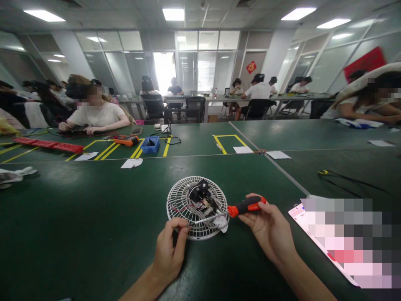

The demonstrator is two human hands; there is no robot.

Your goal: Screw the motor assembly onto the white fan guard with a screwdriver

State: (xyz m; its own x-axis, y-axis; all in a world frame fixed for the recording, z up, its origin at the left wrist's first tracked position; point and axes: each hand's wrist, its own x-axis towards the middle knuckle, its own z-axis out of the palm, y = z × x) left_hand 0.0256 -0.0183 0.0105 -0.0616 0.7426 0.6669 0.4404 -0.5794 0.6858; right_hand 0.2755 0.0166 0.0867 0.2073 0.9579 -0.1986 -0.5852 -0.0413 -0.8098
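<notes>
When viewed from the head camera, grips an orange-and-black screwdriver (232, 211) by the handle with the right hand (272, 229); pinches a small dark piece (189, 225) at the end of the shaft between thumb and forefinger of the left hand (171, 246); cannot identify the piece at this size; has a round white fan grille (178, 201) lying flat on the green table (94, 234), just beyond the left fingertips and to the left of the right hand; carries the shaft slantwise across the near right part of the grille, with tip toward the left hand; cannot tell any contact between fingertips and grille rim; has a black motor assembly (199, 190) on top of the grille, forward of both hands; has a pink-edged device (308, 229), mostly blurred over, to the right of the right hand; beyond the grille, has a sheet of paper (242, 149), a blue bin (150, 144) and an orange meter (126, 140) well apart from both hands.
</notes>
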